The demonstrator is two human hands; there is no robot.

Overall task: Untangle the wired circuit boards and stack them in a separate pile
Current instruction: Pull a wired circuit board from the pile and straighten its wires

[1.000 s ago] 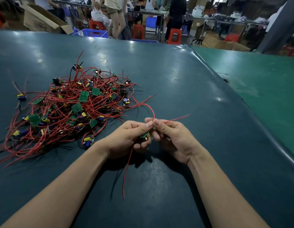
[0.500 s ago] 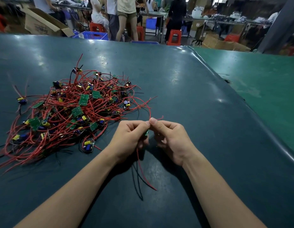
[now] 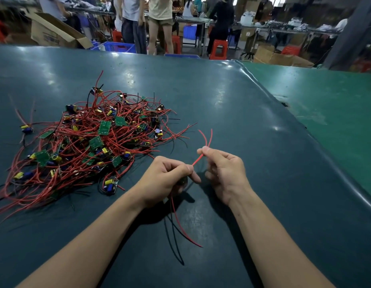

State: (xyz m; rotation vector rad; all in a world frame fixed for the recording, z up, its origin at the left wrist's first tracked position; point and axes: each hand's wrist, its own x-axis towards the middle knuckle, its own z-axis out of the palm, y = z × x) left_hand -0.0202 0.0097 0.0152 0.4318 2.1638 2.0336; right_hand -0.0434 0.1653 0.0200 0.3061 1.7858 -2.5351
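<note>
just in front of the tangled pile of wired circuit boards (image 3: 93, 146) on the dark table (image 3: 222, 104), the left hand (image 3: 165, 179) is curled round one small board, mostly hidden in its fingers, with red and black leads trailing below. the right hand (image 3: 224, 171) pinches a pair of red wires (image 3: 203, 146) between thumb and forefinger, their ends fanning upward.

A tangled heap of green circuit boards (image 3: 85, 146) (red wires, yellow capacitors) lies left on the tabletop (image 3: 232, 113).
</note>
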